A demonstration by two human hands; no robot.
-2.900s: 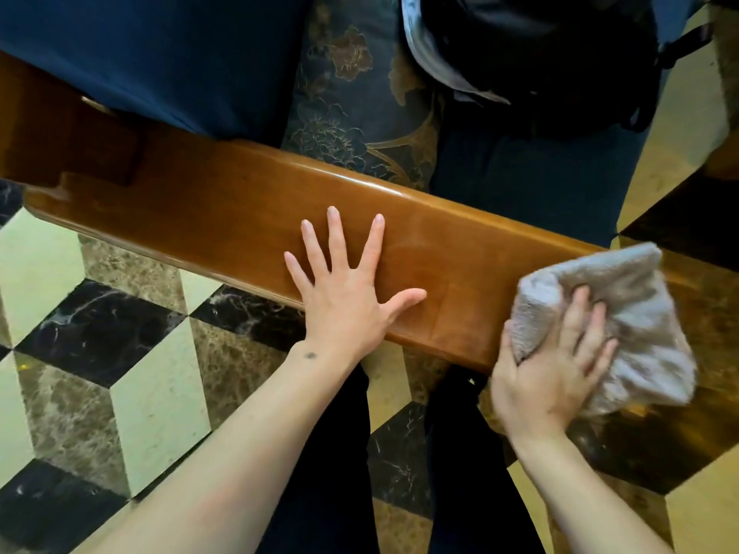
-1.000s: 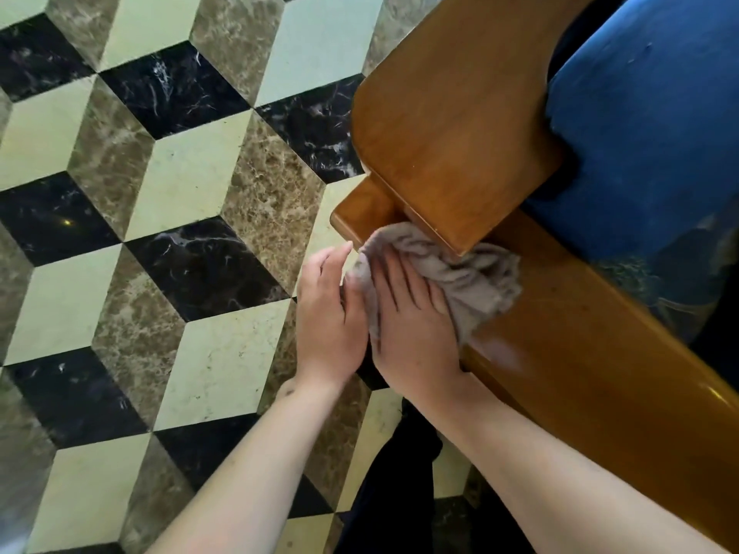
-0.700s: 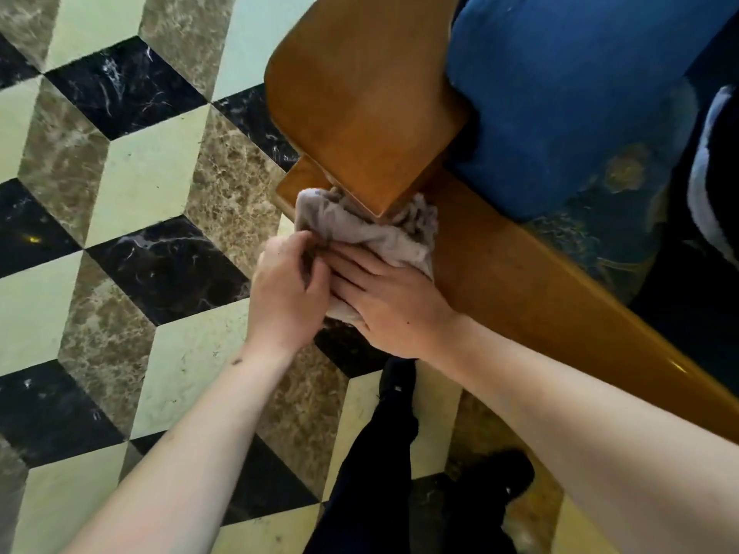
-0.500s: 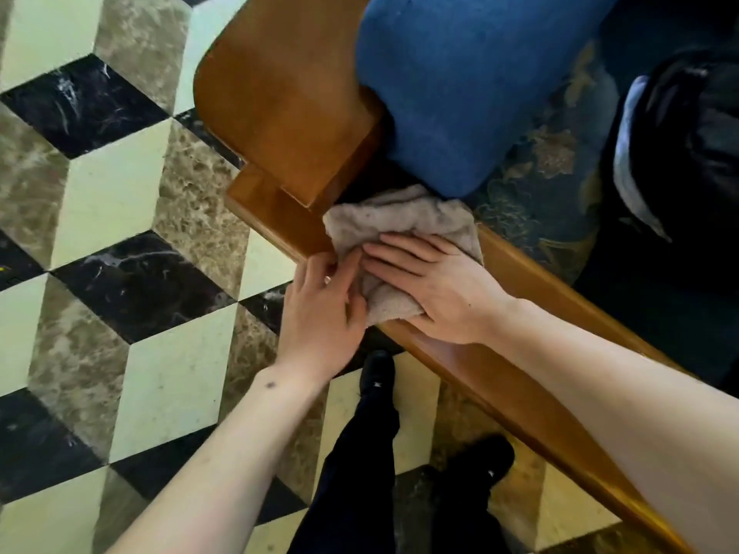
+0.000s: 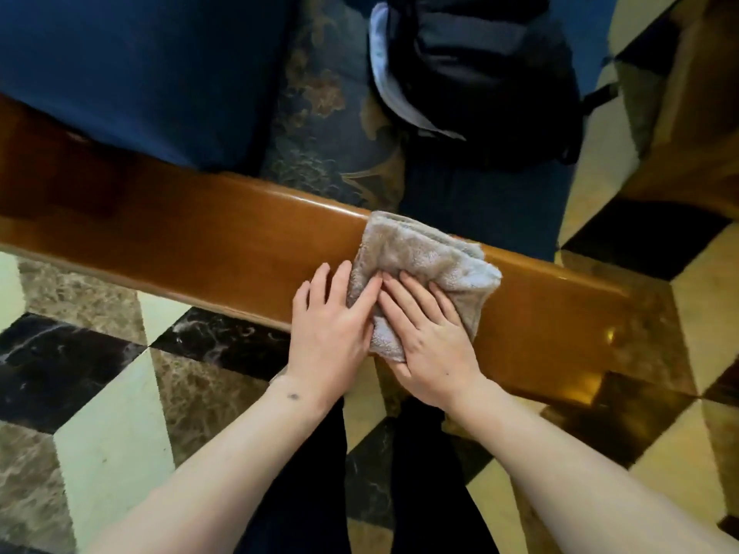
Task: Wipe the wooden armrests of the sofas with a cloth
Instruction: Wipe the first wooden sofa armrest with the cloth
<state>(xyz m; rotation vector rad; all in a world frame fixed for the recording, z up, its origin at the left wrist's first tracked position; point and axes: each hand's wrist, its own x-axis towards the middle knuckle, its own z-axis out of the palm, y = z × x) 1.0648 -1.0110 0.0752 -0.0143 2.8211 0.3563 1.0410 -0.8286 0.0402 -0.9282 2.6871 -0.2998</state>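
A glossy brown wooden armrest runs across the view from left to right. A folded grey-beige cloth lies flat on it, right of centre. My right hand presses down on the cloth with fingers spread. Beside it, my left hand rests on the armrest's near edge, its fingertips on the cloth's left edge. Neither hand curls around the cloth; both lie flat on it.
Beyond the armrest are a blue sofa cushion, a patterned dark pillow and a black backpack. A checkered marble floor lies below, with my dark-trousered legs close to the armrest. More wooden furniture stands at the right.
Both hands slid the cloth from the armrest's back-corner end along the rail to right of its middle. The view swung with them, so the armrest now lies level across the frame.
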